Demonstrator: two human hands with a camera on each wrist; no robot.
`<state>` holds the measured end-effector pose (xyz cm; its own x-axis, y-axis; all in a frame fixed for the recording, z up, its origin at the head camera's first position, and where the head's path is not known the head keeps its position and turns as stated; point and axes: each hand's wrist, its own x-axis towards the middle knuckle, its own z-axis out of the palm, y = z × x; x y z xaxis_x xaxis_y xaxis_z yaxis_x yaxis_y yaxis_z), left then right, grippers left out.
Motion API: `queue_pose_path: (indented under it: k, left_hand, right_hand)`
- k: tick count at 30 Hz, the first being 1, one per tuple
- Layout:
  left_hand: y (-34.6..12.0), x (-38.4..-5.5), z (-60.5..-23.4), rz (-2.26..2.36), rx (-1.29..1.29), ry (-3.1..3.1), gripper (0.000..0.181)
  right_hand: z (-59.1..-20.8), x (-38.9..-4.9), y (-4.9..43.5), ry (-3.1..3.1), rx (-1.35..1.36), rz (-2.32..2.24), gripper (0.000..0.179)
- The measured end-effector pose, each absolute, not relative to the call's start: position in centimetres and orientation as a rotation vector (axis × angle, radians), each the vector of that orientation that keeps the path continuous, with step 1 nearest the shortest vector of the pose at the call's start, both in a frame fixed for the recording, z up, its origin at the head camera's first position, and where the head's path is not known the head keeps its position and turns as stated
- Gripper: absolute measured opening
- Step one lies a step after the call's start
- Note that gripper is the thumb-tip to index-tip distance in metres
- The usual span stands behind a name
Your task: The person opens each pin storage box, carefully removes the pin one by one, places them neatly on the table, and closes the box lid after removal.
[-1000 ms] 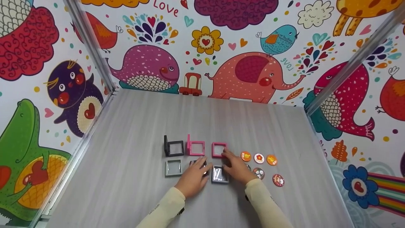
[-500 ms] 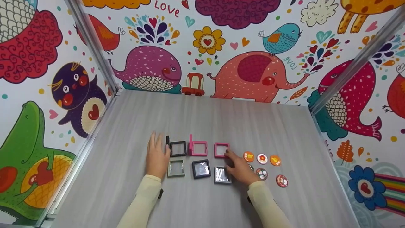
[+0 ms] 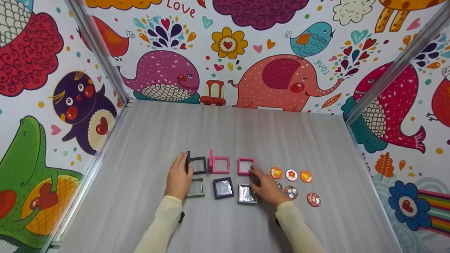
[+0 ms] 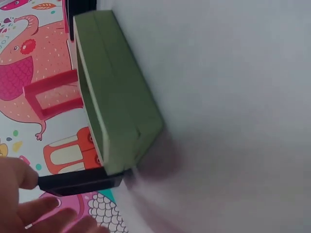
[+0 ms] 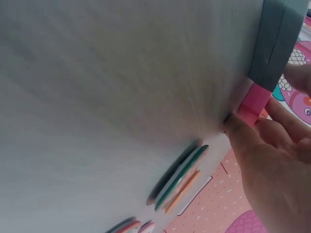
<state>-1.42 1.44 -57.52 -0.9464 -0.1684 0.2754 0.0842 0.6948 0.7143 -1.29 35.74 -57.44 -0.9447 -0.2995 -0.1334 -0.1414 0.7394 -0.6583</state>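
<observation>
My left hand [image 3: 178, 179] is at the raised lid of a black square display frame [image 3: 199, 172]. In the left wrist view its thumb is at the lid's [image 4: 80, 182] upper edge, its fingers on the outer side. My right hand [image 3: 265, 184] rests at the right corner of a pink frame [image 3: 245, 173], fingertips against its side; the thumb reaches over a dark grey frame [image 3: 246, 202]. Another pink frame [image 3: 220, 172] stands between them, lid raised. In front sit a green-grey frame [image 3: 197, 195], partly hidden by my left hand, and a dark navy frame [image 3: 224, 197].
Round badges lie at the right: two orange ones [image 3: 276, 173], a white one with a red flower [image 3: 291, 175], a dark patterned one [image 3: 291, 192] and a red one [image 3: 314, 199]. Another is partly under my right hand. Patterned walls [image 3: 225, 75] bound the grey table [image 3: 228, 133].
My left hand has left the navy frame and moved leftward and up to the black frame's lid, which now stands more upright. The right hand stays at the pink frame.
</observation>
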Motion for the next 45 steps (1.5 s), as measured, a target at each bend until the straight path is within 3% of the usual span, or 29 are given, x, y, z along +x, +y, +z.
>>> queue_pose_path:
  k: [16, 25, 35, 41, 45]
  left_hand:
    - [2.6, -0.9, -59.0, -0.894, -0.265, -2.85, 0.042]
    - [2.5, -0.8, -57.6, -0.765, -0.342, -3.028, 0.064]
    - [3.5, -2.3, -56.0, -0.669, -0.357, -3.179, 0.057]
    - [4.7, -2.7, -55.6, -0.515, -0.392, -3.161, 0.05]
    - [5.3, -2.8, -55.5, -0.445, -0.38, -3.16, 0.046]
  right_hand:
    - [-57.2, -0.8, 35.1, 2.718, -0.435, -0.995, 0.059]
    - [-57.0, -1.0, 34.8, 2.717, -0.408, -0.974, 0.059]
    - [-56.5, -1.3, 34.7, 2.742, -0.373, -0.901, 0.059]
    - [-55.0, -2.2, 33.5, 2.957, -0.498, -0.743, 0.047]
    - [-53.5, -3.0, 30.6, 3.086, -0.754, -0.745, 0.043]
